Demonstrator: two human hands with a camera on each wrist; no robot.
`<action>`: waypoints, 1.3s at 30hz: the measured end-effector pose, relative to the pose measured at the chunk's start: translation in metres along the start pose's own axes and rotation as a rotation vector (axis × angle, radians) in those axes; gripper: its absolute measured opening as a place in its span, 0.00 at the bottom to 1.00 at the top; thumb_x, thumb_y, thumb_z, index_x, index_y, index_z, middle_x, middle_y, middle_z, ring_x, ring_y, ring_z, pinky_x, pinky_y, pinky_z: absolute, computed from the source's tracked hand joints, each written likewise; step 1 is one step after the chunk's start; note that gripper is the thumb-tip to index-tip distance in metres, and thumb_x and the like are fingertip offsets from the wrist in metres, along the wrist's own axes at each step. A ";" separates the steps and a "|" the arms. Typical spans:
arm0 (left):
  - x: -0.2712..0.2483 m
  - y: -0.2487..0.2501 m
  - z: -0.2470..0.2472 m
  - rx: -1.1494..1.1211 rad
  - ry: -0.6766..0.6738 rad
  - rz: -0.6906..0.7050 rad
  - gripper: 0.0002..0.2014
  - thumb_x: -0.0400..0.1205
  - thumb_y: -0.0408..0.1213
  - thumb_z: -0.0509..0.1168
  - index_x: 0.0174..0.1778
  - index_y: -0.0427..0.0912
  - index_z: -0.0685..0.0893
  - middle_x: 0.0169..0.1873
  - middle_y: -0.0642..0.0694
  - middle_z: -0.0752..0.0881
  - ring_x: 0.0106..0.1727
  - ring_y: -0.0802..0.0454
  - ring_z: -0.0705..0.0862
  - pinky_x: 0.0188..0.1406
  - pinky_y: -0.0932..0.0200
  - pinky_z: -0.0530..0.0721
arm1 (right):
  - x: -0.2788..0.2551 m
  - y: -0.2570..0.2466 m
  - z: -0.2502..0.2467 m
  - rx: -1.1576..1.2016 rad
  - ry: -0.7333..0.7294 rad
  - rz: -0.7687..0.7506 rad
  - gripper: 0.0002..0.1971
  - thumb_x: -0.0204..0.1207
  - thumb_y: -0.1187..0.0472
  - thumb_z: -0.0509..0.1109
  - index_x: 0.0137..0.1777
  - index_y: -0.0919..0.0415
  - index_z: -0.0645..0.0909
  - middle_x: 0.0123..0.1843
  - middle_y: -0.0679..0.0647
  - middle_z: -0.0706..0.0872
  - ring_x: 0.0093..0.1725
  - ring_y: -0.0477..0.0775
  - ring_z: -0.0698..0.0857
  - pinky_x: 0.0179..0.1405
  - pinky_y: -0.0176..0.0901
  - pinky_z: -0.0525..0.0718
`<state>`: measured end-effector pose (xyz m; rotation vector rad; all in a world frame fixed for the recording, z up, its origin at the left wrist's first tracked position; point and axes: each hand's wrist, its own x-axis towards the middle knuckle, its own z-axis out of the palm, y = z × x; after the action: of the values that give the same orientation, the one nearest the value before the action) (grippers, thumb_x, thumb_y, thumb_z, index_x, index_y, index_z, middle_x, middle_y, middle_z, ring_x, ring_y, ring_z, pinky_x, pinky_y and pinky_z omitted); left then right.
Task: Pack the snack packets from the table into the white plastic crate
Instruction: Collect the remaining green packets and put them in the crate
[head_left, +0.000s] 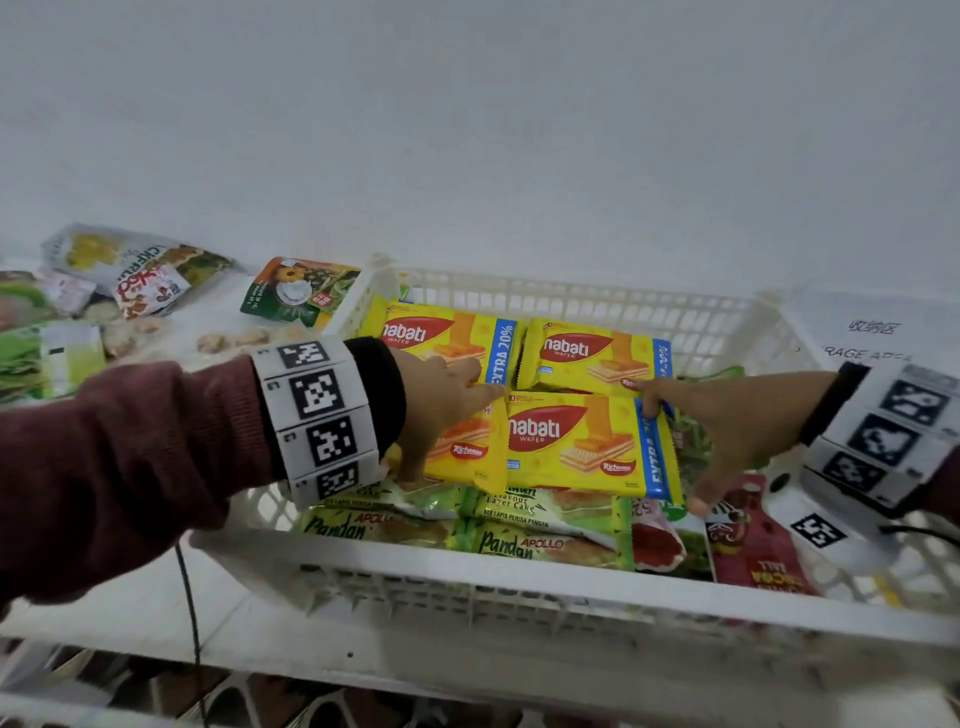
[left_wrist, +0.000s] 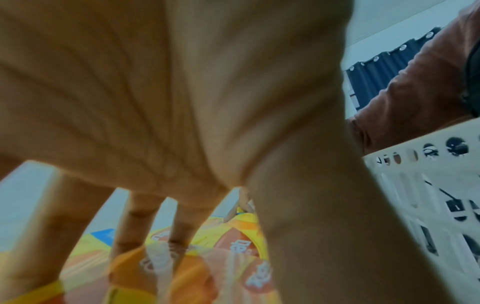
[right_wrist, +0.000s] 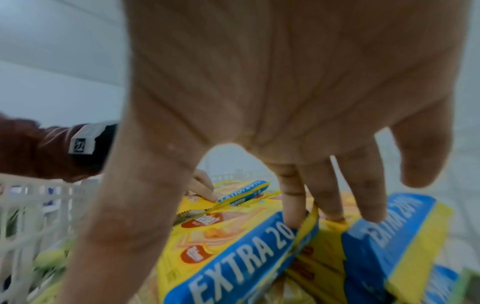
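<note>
**A:** Inside the white plastic crate (head_left: 519, 558): four yellow Nabati wafer packets on top, laid two by two. Far-left packet (head_left: 441, 338), far-right packet (head_left: 597, 358), near-left packet (head_left: 467, 452), near-right packet (head_left: 587, 447). Green Apollo Pandan cake packets (head_left: 498, 535) sit under them, red packet (head_left: 758, 551) at the crate's right end.

**B:** Hands?

**A:** Left hand (head_left: 441, 410) is over the left pair, fingers straight and spread, tips pressing down on the packets. Nothing gripped. Left wrist view agrees: fingers (left_wrist: 132, 224) extended onto yellow wrapper.

**B:** Right?

**A:** Right hand (head_left: 737, 426) is at the right end of the near-right packet. Fingers mostly straight, tips at the blue EXTRA 20% strip; one fingertip (right_wrist: 293, 214) pokes into the gap between the two right packets. Thumb sits off the packet's near corner. No closed grasp.

**B:** Anything still outside?

**A:** Yes. Several snack packets on the table (head_left: 156, 613) left of the crate, including a green pineapple-print packet (head_left: 296, 291) touching the crate's far-left corner.
</note>
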<state>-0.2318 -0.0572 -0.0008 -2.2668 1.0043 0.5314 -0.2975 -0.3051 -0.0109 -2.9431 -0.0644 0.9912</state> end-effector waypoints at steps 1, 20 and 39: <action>0.000 0.001 0.001 0.011 -0.003 0.003 0.60 0.67 0.45 0.78 0.81 0.49 0.36 0.78 0.42 0.52 0.75 0.40 0.63 0.62 0.45 0.78 | 0.001 -0.003 0.000 -0.065 0.018 0.007 0.39 0.55 0.39 0.80 0.58 0.45 0.59 0.58 0.52 0.77 0.48 0.52 0.77 0.55 0.48 0.77; 0.002 0.000 0.001 -0.047 -0.083 -0.035 0.57 0.70 0.50 0.74 0.81 0.55 0.36 0.80 0.49 0.34 0.77 0.41 0.66 0.61 0.47 0.78 | 0.023 -0.046 0.016 -0.331 0.329 -0.146 0.47 0.62 0.40 0.74 0.77 0.38 0.51 0.72 0.53 0.60 0.68 0.57 0.66 0.59 0.54 0.80; 0.013 -0.020 -0.031 -0.031 0.032 -0.115 0.45 0.76 0.57 0.65 0.82 0.52 0.46 0.81 0.46 0.48 0.77 0.44 0.65 0.68 0.49 0.74 | 0.032 -0.030 0.009 -0.150 0.198 -0.164 0.50 0.64 0.38 0.75 0.79 0.34 0.45 0.82 0.48 0.40 0.82 0.59 0.45 0.77 0.65 0.61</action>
<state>-0.2047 -0.0739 0.0218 -2.3506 0.8804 0.4662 -0.2782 -0.2729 -0.0355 -3.0905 -0.3829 0.6993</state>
